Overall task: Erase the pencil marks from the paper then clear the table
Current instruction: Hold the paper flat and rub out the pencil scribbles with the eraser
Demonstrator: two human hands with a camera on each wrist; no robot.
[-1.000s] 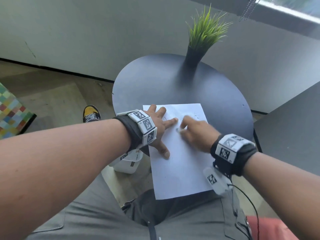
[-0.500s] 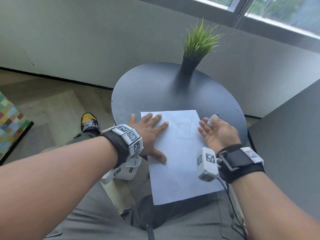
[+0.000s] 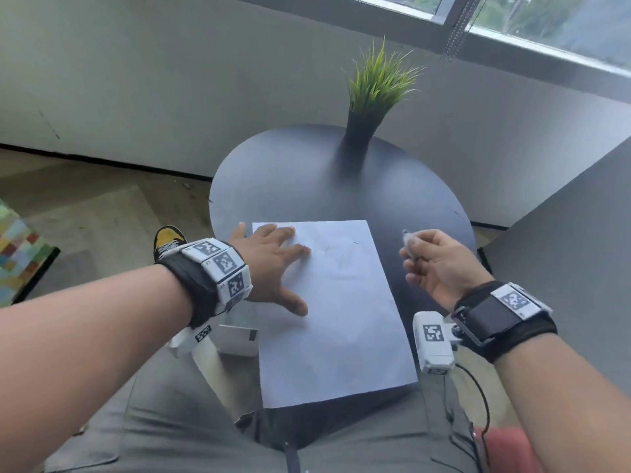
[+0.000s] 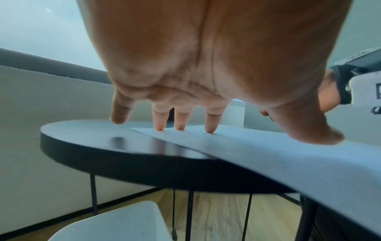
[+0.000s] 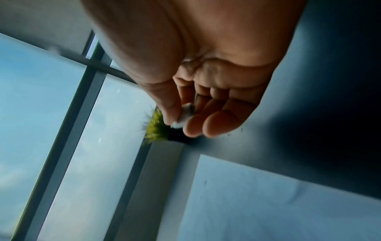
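Right hand [image 3: 440, 264]: white eraser [image 5: 184, 117] being pinched between thumb and fingertips.
Left hand [image 3: 273, 268]: spread flat, paper [image 3: 334, 312] being pressed beside the grip.

Grey wall [image 3: 170, 80], window [image 3: 546, 22], wooden floor [image 3: 85, 216].

Round table [image 3: 280, 186] w/ paper [image 3: 338, 329] & plant [image 3: 362, 131].

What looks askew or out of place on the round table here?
The paper lies slightly skewed, its near end overhanging the table edge above the person's lap. Faint pencil marks remain near its top. Nothing looks spilled or damaged.
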